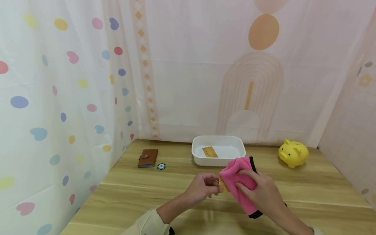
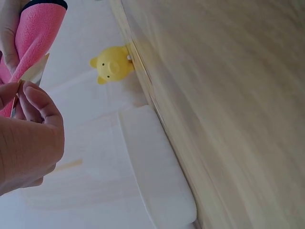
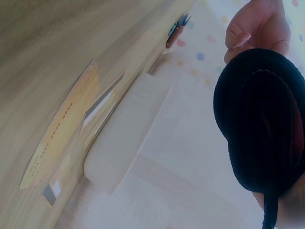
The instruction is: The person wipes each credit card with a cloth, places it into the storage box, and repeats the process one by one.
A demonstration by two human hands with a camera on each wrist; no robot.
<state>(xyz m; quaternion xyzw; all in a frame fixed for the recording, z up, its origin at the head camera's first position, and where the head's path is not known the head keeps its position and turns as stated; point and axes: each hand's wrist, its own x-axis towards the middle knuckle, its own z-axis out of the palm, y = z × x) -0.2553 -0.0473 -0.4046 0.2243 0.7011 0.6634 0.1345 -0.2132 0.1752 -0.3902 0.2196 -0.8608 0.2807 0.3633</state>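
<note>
My left hand [image 1: 202,187] pinches a gold card [image 1: 223,184] by its edge, between thumb and fingers, above the table. A pink cloth [image 1: 240,186] with black edging is gripped in my right hand [image 1: 261,189]. Part of the cloth covers the card's right side, so that end is hidden. In the left wrist view the left fingers [image 2: 40,102] pinch the card close to the cloth. The right wrist view shows the cloth's dark edge folded in a loop, with the left hand beyond it. Another gold card [image 1: 210,151] lies inside the white tray [image 1: 218,162].
Left on the wooden table [image 1: 132,199] lie a brown wallet [image 1: 148,158] and a poker chip [image 1: 161,166]. A yellow piggy bank [image 1: 293,153] stands at the back right. In the right wrist view, a gold numbered card [image 3: 62,129] appears against the wood. Patterned curtains [image 1: 182,81] hang behind.
</note>
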